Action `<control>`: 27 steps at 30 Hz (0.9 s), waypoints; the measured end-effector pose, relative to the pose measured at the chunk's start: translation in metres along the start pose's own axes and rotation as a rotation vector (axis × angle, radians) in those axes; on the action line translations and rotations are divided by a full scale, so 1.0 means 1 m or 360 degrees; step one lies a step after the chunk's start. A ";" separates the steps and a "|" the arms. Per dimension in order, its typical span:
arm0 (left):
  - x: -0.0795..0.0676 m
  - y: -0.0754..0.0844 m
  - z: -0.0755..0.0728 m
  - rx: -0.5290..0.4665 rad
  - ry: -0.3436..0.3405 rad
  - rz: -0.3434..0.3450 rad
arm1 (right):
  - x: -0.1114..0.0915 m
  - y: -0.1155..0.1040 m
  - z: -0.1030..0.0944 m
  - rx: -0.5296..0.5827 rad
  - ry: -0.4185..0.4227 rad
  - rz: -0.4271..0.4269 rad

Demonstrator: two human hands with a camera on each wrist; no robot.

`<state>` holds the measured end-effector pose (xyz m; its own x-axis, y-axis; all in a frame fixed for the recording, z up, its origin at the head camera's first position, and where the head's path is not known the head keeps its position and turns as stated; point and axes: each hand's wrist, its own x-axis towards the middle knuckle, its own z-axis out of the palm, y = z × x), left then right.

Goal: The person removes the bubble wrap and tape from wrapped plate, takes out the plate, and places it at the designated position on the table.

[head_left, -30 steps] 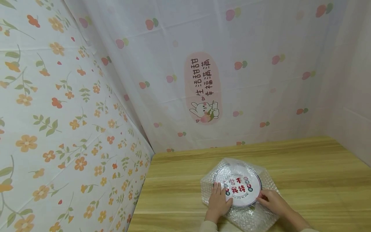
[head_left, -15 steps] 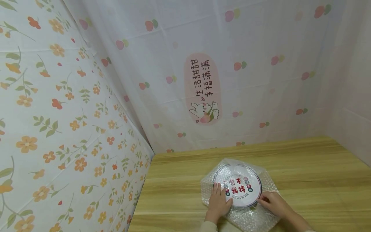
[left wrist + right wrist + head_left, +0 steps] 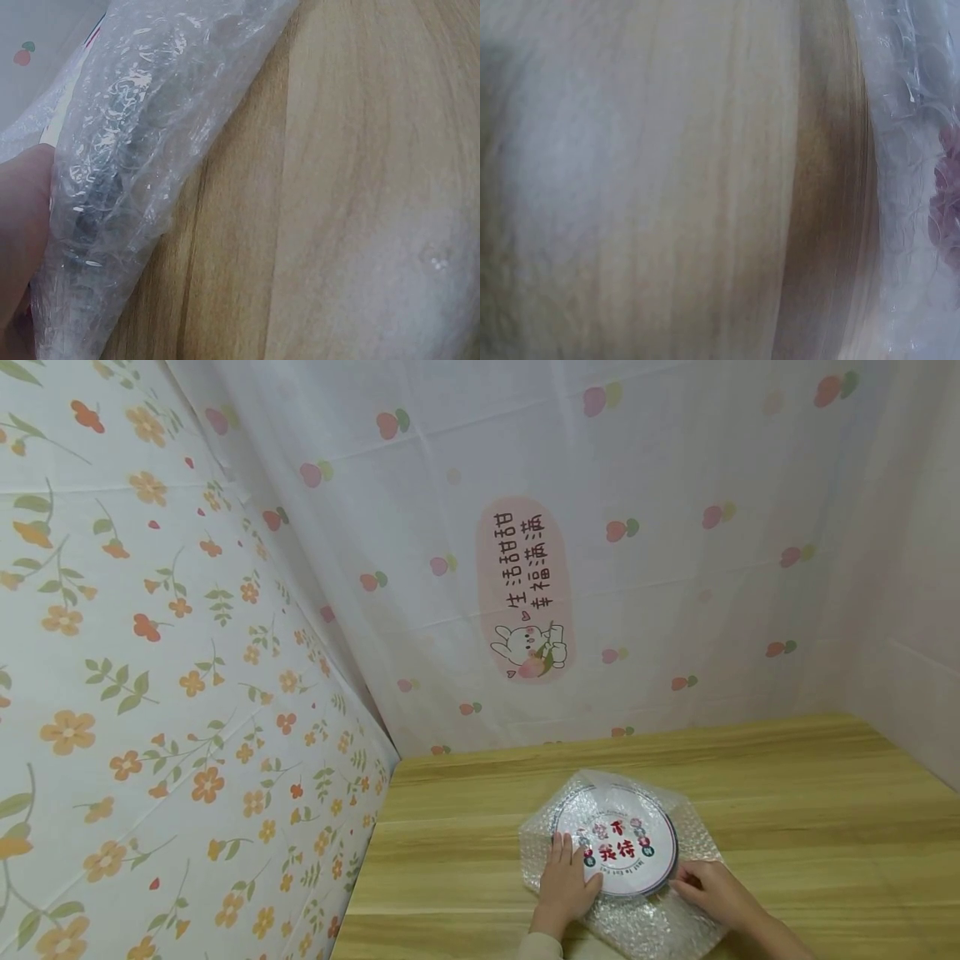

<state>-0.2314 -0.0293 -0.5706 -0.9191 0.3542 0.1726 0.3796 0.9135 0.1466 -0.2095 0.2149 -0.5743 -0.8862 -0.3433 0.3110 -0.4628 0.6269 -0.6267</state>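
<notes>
The left hand [image 3: 567, 881] lies across the near-left side of the printed white plate [image 3: 617, 839], its fingers extended and grasping nothing. The right hand [image 3: 711, 889] sits at the plate's near-right rim, fingers curled; I cannot tell whether they pinch the bubble wrap [image 3: 660, 927]. The plate rests amid that wrap on the desk [image 3: 810, 827]. Only the left wrist view shows dark patches [image 3: 105, 195] through the wrap beside the plate's edge; only the right wrist view, a reddish patch [image 3: 947, 199] behind it.

Plate [image 3: 615, 837]: “我待”; cloth [image 3: 600, 572]: “生活甜甜甜”, “幸福满满满”
</notes>
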 end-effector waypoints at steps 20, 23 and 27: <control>-0.001 -0.001 0.006 0.0065 0.0021 0.0019 | -0.008 0.001 0.001 0.0000 0.0046 -0.0046; -0.001 -0.002 0.006 0.0063 0.0023 0.0016 | -0.009 0.001 0.000 0.0008 -0.0033 0.0054; 0.000 -0.002 0.007 0.0046 0.0034 0.0015 | -0.011 0.002 -0.001 -0.0012 -0.0066 0.0081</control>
<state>-0.2329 -0.0303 -0.5775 -0.9130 0.3586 0.1947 0.3846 0.9157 0.1168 -0.2010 0.2200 -0.5781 -0.9071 -0.3395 0.2487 -0.4174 0.6494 -0.6357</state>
